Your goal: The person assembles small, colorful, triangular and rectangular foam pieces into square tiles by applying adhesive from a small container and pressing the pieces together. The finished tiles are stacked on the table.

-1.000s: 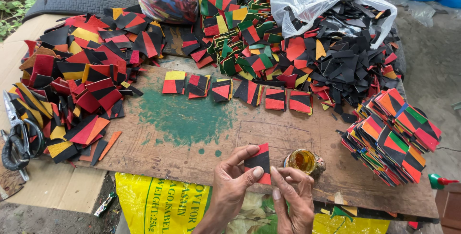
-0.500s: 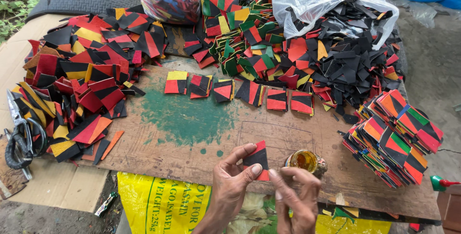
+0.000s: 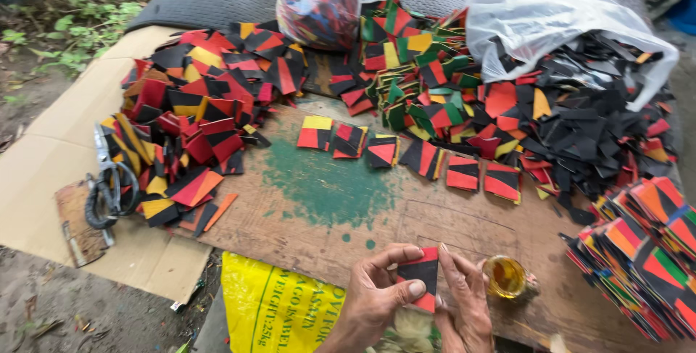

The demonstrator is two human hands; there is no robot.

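Observation:
My left hand (image 3: 375, 298) and my right hand (image 3: 461, 301) both grip a small square piece (image 3: 420, 277), black with red edges, held upright near the front edge of the wooden board (image 3: 377, 222). A small open pot of yellow-brown liquid (image 3: 505, 277) stands just right of my right hand. A row of similar red, black and yellow squares (image 3: 413, 154) lies across the middle of the board.
Heaps of coloured squares lie at left (image 3: 188, 121) and back (image 3: 428, 85); neat stacks sit at right (image 3: 645, 259). A clear bag (image 3: 558, 27) spills black pieces. Scissors (image 3: 109, 186) rest on cardboard at left. A yellow sack (image 3: 279, 309) lies below the board.
Both hands have turned the black and red square upright and brought it closer together between the fingers. The view has shifted slightly.

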